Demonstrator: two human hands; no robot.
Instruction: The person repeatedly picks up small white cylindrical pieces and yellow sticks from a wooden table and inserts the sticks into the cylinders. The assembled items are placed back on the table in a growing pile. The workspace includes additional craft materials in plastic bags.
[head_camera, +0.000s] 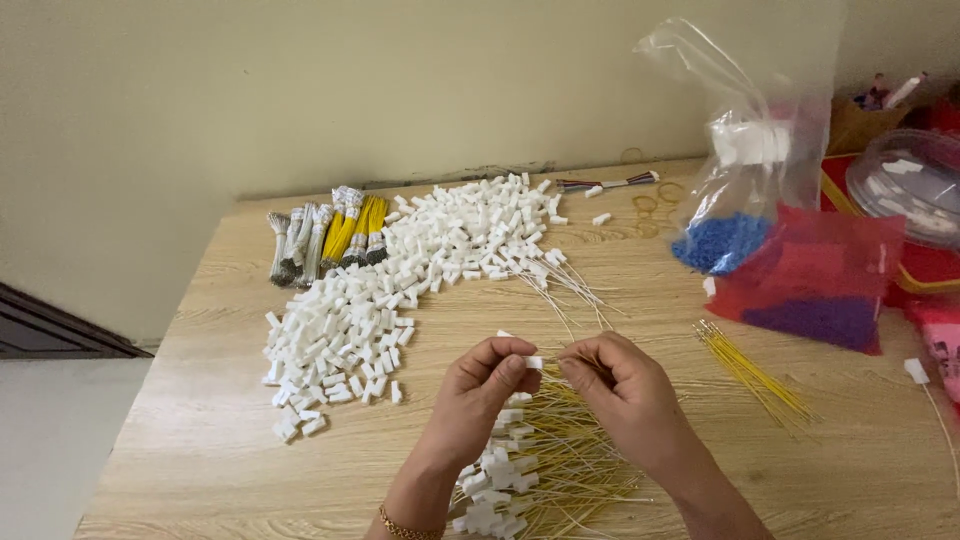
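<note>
— What have you got in your hands right now?

— My left hand (487, 385) pinches a small white connector block (533, 362) between thumb and fingertips, closed tight on it. My right hand (618, 388) is closed too, its grip nipped around the end of a thin yellow wire (556, 362), though the fingers cover most of that end, so I can't make out exactly how much of it I hold.

— How do the two sit against each other?

— The block is at the tip of my left grip, just to the left of my right fingertips, nearly touching them. The wire's long axis seems to run roughly sideways, pointing from the right grip toward the block's open face. Both hands are held up over the bench (200, 450), close to my body.

— Which hand is nearer the spare parts?

— The left one. The heap of loose white blocks (345, 335) lies up and to the left of it. The loose yellow wires (752, 374) lie on my right, well apart from the right hand.

— And underneath?

— A pile of finished yellow wires with white blocks (520, 475) sits directly below my wrists. Farther back are bundled wire hanks (325, 235), and a clear bag with blue pieces (725, 240) stands beside a red bag (815, 285) on the far right.
</note>
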